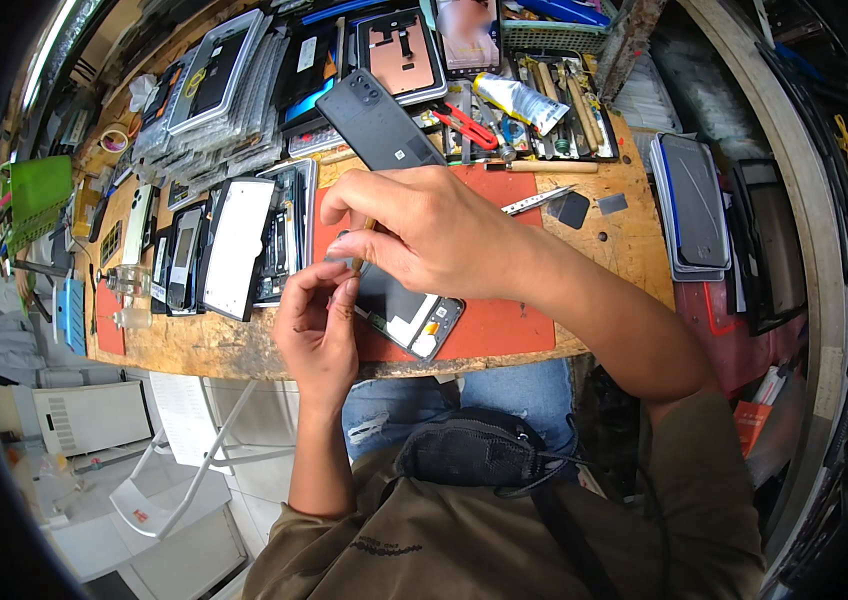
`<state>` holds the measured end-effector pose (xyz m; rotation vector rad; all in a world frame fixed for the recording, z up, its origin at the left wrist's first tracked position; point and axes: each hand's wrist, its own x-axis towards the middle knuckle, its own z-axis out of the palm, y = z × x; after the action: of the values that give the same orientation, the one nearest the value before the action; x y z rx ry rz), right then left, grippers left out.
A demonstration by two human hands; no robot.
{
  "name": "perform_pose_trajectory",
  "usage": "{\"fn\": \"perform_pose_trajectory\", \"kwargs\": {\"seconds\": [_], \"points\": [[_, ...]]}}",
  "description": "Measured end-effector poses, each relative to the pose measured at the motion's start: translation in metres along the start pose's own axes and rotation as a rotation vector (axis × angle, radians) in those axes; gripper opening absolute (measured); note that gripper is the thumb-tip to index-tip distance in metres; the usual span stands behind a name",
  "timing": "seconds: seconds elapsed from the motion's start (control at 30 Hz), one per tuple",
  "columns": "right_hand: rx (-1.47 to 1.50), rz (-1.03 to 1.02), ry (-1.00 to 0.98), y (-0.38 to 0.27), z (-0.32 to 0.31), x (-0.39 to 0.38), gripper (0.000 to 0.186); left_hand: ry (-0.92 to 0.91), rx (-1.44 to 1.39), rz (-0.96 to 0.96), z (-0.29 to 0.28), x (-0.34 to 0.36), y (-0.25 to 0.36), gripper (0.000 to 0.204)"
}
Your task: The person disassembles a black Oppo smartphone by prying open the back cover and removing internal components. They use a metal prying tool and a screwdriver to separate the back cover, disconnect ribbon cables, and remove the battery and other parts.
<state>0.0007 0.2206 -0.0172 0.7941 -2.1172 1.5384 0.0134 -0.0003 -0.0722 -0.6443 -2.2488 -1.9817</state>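
A wooden bench [194, 345] carries everything, its near edge running just above the person's lap. An orange mat [504, 325] lies at the middle of that near edge. Toward the bench's far left corner, stacks of phone parts [234, 90] are piled, and a white-faced screen [236, 248] leans left of the mat. A tray of tools [544, 100] sits at the far edge, with a pile of panels [692, 205] by the right edge.

A dark back cover [376, 120] lies at the mat's far edge. An opened phone [409, 315] rests on the mat near the bench's front edge, partly under the hands.

The right hand [434, 235] is over the phone, fingers closed in a pinch on a thin tan stick [362, 245] that points down at the phone's left end. The left hand [319, 320] is at the phone's left end, fingertips curled together beside the stick's tip; whether it grips anything cannot be told.
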Motion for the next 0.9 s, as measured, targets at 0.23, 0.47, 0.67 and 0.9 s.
{"fn": "perform_pose_trajectory", "kwargs": {"seconds": [0.23, 0.47, 0.67, 0.9], "points": [[-0.139, -0.088, -0.019, 0.002, -0.007, -0.001, 0.019, 0.038, 0.271, 0.132, 0.004, 0.0, 0.021, 0.043], [-0.237, -0.099, -0.007, 0.0, -0.019, 0.003, 0.02, -0.143, 0.978, 0.156, 0.008, -0.051, 0.041, 0.076], [-0.263, 0.011, 0.004, -0.002, -0.033, 0.005, 0.023, -0.11, 1.001, 0.185, 0.017, -0.046, 0.022, 0.089], [-0.234, 0.073, -0.074, -0.003, -0.042, -0.007, 0.028, -0.083, 1.015, 0.159, 0.019, -0.016, 0.01, 0.085]]}}
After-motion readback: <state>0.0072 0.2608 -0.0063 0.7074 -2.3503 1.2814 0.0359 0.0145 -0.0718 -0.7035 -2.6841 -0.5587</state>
